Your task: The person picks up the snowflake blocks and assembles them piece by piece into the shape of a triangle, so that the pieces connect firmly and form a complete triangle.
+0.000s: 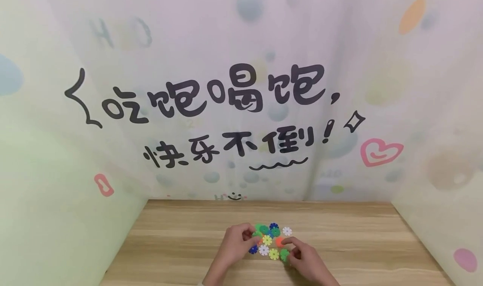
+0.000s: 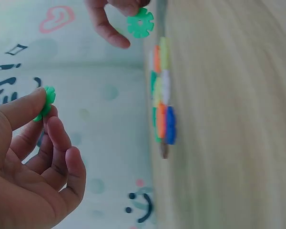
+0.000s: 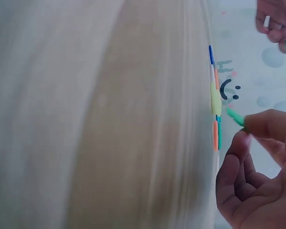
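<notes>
My left hand (image 1: 235, 240) pinches a green notched snowflake disc (image 2: 49, 99) between thumb and fingertip, its other fingers loosely curled. A second green snowflake disc (image 3: 235, 117) is pinched by the thumb and finger of my right hand (image 1: 307, 260). Both are held up off the table, apart from each other. Between and beyond the hands lies a loose cluster of snowflake discs, among them a yellow one (image 1: 267, 240), a white one (image 1: 263, 250), an orange one (image 1: 279, 241) and a dark blue one (image 1: 253, 249). Some overlap, and my fingers partly hide others.
The discs lie on a wood-grain table (image 1: 181, 235). A printed curtain (image 1: 234, 47) with black lettering rises at the table's back edge, and pale walls flank both sides. One white disc (image 1: 287, 231) sits at the far right of the cluster.
</notes>
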A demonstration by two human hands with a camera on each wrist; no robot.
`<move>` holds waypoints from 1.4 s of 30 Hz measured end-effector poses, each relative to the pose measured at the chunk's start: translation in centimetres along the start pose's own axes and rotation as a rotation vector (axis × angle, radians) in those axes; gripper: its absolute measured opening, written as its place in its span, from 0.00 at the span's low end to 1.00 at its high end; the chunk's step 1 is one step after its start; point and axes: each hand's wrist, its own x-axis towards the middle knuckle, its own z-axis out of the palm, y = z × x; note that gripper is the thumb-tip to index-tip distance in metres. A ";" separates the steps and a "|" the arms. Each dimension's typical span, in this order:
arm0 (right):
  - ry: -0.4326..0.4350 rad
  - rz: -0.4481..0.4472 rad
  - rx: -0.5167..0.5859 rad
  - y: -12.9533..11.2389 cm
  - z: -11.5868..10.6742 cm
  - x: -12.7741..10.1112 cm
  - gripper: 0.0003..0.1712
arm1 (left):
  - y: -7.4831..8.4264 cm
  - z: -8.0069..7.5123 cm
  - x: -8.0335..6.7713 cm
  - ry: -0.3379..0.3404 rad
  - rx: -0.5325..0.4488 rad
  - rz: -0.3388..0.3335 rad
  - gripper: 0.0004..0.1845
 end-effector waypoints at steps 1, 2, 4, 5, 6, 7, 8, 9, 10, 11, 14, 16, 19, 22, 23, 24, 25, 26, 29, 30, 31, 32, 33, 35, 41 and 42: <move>0.005 0.008 0.005 -0.1 -0.1 -0.1 0.20 | 0.3 0.0 -0.1 -0.001 -0.005 0.010 0.06; 0.012 0.015 0.010 -0.3 -0.2 -0.2 0.20 | 0.5 -0.1 -0.2 -0.001 -0.010 0.014 0.06; 0.022 0.030 0.044 -0.7 -0.5 -0.3 0.20 | 0.9 -0.2 -0.3 0.000 -0.020 0.020 0.06; 0.022 0.037 0.073 -0.9 -0.6 -0.3 0.19 | 1.2 -0.2 -0.4 0.001 -0.021 0.021 0.07; 0.022 0.042 0.103 -1.2 -0.7 -0.4 0.18 | 1.4 -0.3 -0.4 0.001 -0.021 0.017 0.07; 0.022 0.051 0.137 -1.5 -0.8 -0.5 0.17 | 1.5 -0.3 -0.5 0.001 -0.023 0.023 0.07; 0.024 0.059 0.172 -1.8 -1.0 -0.5 0.16 | 1.7 -0.3 -0.5 0.002 -0.021 0.021 0.07; 0.028 0.070 0.207 -2.2 -1.1 -0.6 0.16 | 1.8 -0.4 -0.6 0.001 -0.023 0.022 0.07; 0.033 0.081 0.242 -2.5 -1.3 -0.6 0.15 | 2.0 -0.4 -0.6 0.002 -0.025 0.027 0.07; 0.039 0.091 0.279 -2.9 -1.4 -0.7 0.15 | 2.1 -0.4 -0.7 0.001 -0.032 0.029 0.06; 0.074 0.114 0.389 -4.1 -1.9 -0.9 0.15 | 2.6 -0.5 -0.9 0.003 -0.048 0.033 0.06; 0.089 0.123 0.470 -4.9 -2.1 -1.1 0.15 | 2.9 -0.5 -1.2 0.008 -0.047 0.037 0.06; 0.084 0.125 0.572 -5.7 -2.3 -1.3 0.16 | 3.4 -0.5 -1.7 0.017 -0.034 0.049 0.06; 0.072 0.112 0.632 -6.4 -2.4 -1.6 0.18 | 3.9 -0.4 -2.2 0.020 -0.032 0.077 0.05; 0.070 0.111 0.644 -6.6 -2.5 -1.6 0.18 | 4.0 -0.3 -2.3 0.019 -0.034 0.087 0.05; 0.072 0.108 0.653 -6.9 -2.5 -1.7 0.19 | 4.2 -0.3 -2.4 0.016 -0.038 0.099 0.05; 0.075 0.107 0.664 -7.1 -2.5 -1.7 0.19 | 4.3 -0.2 -2.4 0.012 -0.041 0.108 0.05; 0.076 0.104 0.673 -7.4 -2.5 -1.8 0.19 | 4.4 -0.2 -2.5 0.008 -0.041 0.113 0.06; 0.078 0.104 0.708 -8.1 -2.5 -1.9 0.20 | 4.7 0.0 -2.5 -0.002 -0.036 0.126 0.05; 0.077 0.102 0.718 -8.3 -2.5 -1.9 0.21 | 4.8 0.0 -2.5 -0.006 -0.035 0.130 0.04; 0.075 0.101 0.729 -8.4 -2.5 -2.0 0.21 | 4.9 0.0 -2.6 -0.008 -0.033 0.132 0.04; 0.075 0.102 0.738 -8.5 -2.5 -2.0 0.21 | 5.0 0.1 -2.6 -0.008 -0.031 0.134 0.05; 0.074 0.104 0.745 -8.6 -2.5 -2.1 0.21 | 5.1 0.2 -2.6 -0.009 -0.029 0.135 0.05; 0.074 0.107 0.759 -8.7 -2.6 -2.1 0.20 | 5.2 0.3 -2.6 -0.011 -0.030 0.137 0.07; 0.043 0.104 0.785 -8.9 -2.6 -2.3 0.23 | 5.3 0.6 -2.7 -0.006 -0.024 0.145 0.08; 0.034 0.100 0.785 -8.9 -2.6 -2.4 0.24 | 5.3 0.7 -2.7 -0.003 -0.018 0.149 0.07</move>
